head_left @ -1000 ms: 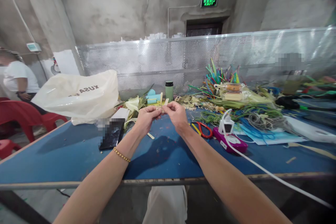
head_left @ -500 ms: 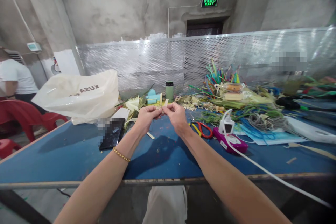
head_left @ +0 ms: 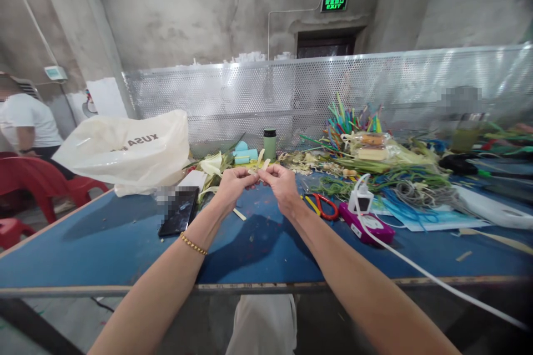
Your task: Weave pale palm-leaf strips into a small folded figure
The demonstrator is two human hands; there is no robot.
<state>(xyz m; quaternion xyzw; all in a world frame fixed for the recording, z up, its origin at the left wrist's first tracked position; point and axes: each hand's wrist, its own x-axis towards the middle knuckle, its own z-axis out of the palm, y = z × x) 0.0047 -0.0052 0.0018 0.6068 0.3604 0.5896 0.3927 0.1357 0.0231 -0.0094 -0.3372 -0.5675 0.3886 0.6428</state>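
My left hand (head_left: 234, 184) and my right hand (head_left: 282, 184) meet above the blue table (head_left: 104, 244), fingertips pinched together on a thin pale leaf strip (head_left: 262, 163) whose ends stick up between them. A gold bracelet (head_left: 193, 244) circles my left wrist. Another pale strip (head_left: 239, 214) lies on the table just below my left hand. Both hands are closed round the strip.
A dark phone (head_left: 178, 211) lies left of my hands, a white plastic bag (head_left: 125, 150) behind it. Red-handled scissors (head_left: 322, 206), a purple power strip (head_left: 364, 222) with white cable, a green bottle (head_left: 269, 144) and heaps of leaves and coloured strips (head_left: 375, 166) fill the right. A person in white (head_left: 25, 127) sits far left.
My hands have stayed together at the same spot, with only small finger movements on the strip. The view shifted slightly.
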